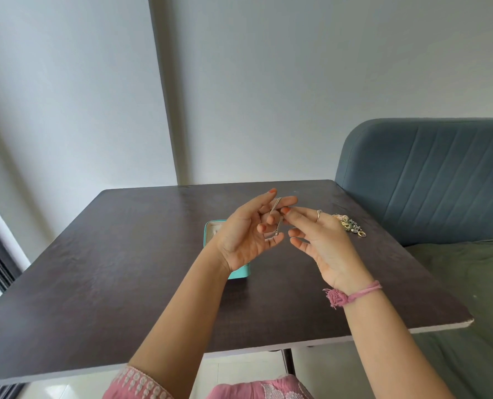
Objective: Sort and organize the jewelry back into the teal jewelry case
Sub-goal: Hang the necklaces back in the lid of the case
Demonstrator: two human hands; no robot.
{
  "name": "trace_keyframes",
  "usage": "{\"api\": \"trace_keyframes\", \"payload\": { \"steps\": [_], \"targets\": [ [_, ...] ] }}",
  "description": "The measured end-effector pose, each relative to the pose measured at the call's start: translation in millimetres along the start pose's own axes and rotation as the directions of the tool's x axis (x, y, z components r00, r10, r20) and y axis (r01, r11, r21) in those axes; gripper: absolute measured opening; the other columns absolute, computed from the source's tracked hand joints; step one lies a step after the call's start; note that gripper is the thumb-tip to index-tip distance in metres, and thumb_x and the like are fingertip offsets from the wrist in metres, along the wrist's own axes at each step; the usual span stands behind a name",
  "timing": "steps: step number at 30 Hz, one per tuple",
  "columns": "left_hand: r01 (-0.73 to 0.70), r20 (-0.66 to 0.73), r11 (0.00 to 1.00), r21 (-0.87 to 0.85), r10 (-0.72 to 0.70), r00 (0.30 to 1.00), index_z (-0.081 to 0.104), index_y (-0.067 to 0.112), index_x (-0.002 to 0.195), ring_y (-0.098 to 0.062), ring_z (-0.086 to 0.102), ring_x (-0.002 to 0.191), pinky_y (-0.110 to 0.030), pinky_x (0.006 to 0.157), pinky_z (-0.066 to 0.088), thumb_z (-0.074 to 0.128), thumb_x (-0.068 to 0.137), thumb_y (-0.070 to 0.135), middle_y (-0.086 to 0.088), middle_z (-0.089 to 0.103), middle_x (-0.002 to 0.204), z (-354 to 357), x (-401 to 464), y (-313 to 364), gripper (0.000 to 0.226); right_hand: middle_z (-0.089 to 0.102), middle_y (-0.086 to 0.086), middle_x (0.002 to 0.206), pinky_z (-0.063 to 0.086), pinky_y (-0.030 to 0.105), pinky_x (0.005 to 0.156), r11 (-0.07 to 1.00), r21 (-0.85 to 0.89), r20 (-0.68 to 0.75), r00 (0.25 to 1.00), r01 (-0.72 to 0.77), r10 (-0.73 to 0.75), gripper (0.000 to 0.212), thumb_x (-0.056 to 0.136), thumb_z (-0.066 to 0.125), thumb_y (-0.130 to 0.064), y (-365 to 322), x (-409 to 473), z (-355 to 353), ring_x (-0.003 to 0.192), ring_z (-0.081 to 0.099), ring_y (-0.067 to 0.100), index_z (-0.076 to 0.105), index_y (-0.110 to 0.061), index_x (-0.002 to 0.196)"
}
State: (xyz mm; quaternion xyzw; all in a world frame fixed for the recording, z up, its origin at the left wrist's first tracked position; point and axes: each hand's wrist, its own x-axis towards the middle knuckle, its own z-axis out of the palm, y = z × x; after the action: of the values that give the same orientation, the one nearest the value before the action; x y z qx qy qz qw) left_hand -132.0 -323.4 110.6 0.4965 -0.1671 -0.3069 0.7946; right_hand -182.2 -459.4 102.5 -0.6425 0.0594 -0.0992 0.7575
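A thin silver chain (pixel 276 215) hangs between my two hands above the middle of the dark table. My left hand (pixel 248 231) is raised palm-up with the chain draped over its fingers. My right hand (pixel 320 237) pinches the chain near its top with thumb and forefinger; a ring sits on one finger. The teal jewelry case (pixel 210 230) lies open on the table, mostly hidden behind my left hand and wrist. A small heap of gold and coloured jewelry (pixel 350 224) rests on the table just right of my right hand.
The dark wooden table (pixel 124 269) stands against a white wall. A blue-grey padded headboard (pixel 429 174) and a green-covered bed (pixel 469 283) adjoin its right edge. A pink thread band circles my right wrist.
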Motion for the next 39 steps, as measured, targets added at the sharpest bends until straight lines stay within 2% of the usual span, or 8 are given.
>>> {"api": "trace_keyframes", "payload": {
  "steps": [4,11,20,25,28,31,35,39],
  "targets": [
    [-0.042,-0.061,0.999,0.007,0.043,0.997,0.076,0.012,0.096,-0.004,0.037,0.045,-0.027,0.08,0.04,0.057,0.087,0.033,0.006,0.044,0.061,-1,-1,-1,0.029,0.066,-0.01,0.066,0.049,0.027,0.073,0.999,-0.037,-0.023,0.999,0.024,-0.025,0.009,0.086,0.068,-0.022,-2,4,2,0.059,0.055,0.005,0.071,-0.019,0.077],
    [-0.157,-0.091,0.961,-0.227,0.14,0.986,0.07,0.013,0.08,-0.004,0.053,0.057,-0.028,0.078,0.044,0.062,0.085,0.026,0.003,0.062,0.08,-4,0,-11,0.016,0.064,-0.009,0.064,0.05,0.026,0.07,0.999,-0.038,-0.003,1.0,0.027,-0.027,0.007,0.085,0.069,-0.018,-1,7,5,0.057,0.054,0.005,0.071,-0.017,0.078],
    [-0.192,-0.1,0.948,-0.254,0.172,0.98,0.068,0.015,0.079,-0.003,0.057,0.057,-0.029,0.08,0.044,0.057,0.088,0.026,-0.002,0.068,0.094,-6,-4,-7,0.018,0.068,-0.007,0.077,0.05,0.028,0.076,0.941,-0.297,0.093,0.986,0.163,-0.141,0.007,0.086,0.068,-0.026,0,13,0,0.07,0.06,0.004,0.074,-0.022,0.089],
    [-0.174,-0.057,0.955,-0.239,0.164,0.985,0.064,0.018,0.076,-0.003,0.058,0.058,-0.03,0.077,0.043,0.059,0.084,0.029,0.001,0.066,0.092,-9,-6,-4,0.015,0.071,-0.01,0.094,0.05,0.032,0.082,0.874,-0.361,0.126,0.946,0.324,-0.299,0.007,0.089,0.066,-0.027,-13,21,-2,0.083,0.06,0.008,0.069,-0.03,0.094],
    [-0.15,-0.037,0.958,-0.245,0.146,0.989,0.063,0.019,0.075,-0.003,0.056,0.055,-0.031,0.08,0.042,0.059,0.083,0.033,0.007,0.059,0.075,-12,-6,-4,0.016,0.071,-0.007,0.099,0.049,0.029,0.084,0.809,-0.436,0.18,0.919,0.394,-0.35,0.009,0.089,0.065,-0.03,-19,24,0,0.088,0.06,0.016,0.072,-0.032,0.094],
    [-0.138,-0.042,0.962,-0.236,0.132,0.99,0.062,0.019,0.077,-0.003,0.05,0.051,-0.034,0.082,0.042,0.058,0.084,0.038,0.009,0.052,0.068,-13,-7,-3,0.02,0.068,-0.007,0.096,0.048,0.025,0.078,0.762,-0.501,0.253,0.912,0.409,-0.323,0.01,0.086,0.067,-0.036,-23,25,3,0.092,0.06,0.017,0.075,-0.034,0.093],
    [-0.144,-0.049,0.966,-0.215,0.136,0.989,0.058,0.018,0.079,-0.004,0.045,0.047,-0.034,0.083,0.042,0.054,0.086,0.041,0.009,0.056,0.062,-13,-9,-1,0.024,0.072,-0.008,0.09,0.052,0.039,0.086,0.754,-0.536,0.305,0.92,0.379,-0.245,0.013,0.081,0.07,-0.043,-26,28,8,0.095,0.063,0.021,0.076,-0.035,0.089],
    [-0.151,-0.056,0.963,-0.223,0.142,0.988,0.059,0.018,0.077,-0.005,0.043,0.048,-0.034,0.083,0.042,0.055,0.086,0.041,0.009,0.05,0.06,-18,-7,0,0.024,0.074,-0.008,0.088,0.052,0.032,0.087,0.79,-0.504,0.295,0.929,0.35,-0.223,0.015,0.082,0.072,-0.037,-26,34,12,0.094,0.066,0.016,0.077,-0.026,0.092]
  ]
}}
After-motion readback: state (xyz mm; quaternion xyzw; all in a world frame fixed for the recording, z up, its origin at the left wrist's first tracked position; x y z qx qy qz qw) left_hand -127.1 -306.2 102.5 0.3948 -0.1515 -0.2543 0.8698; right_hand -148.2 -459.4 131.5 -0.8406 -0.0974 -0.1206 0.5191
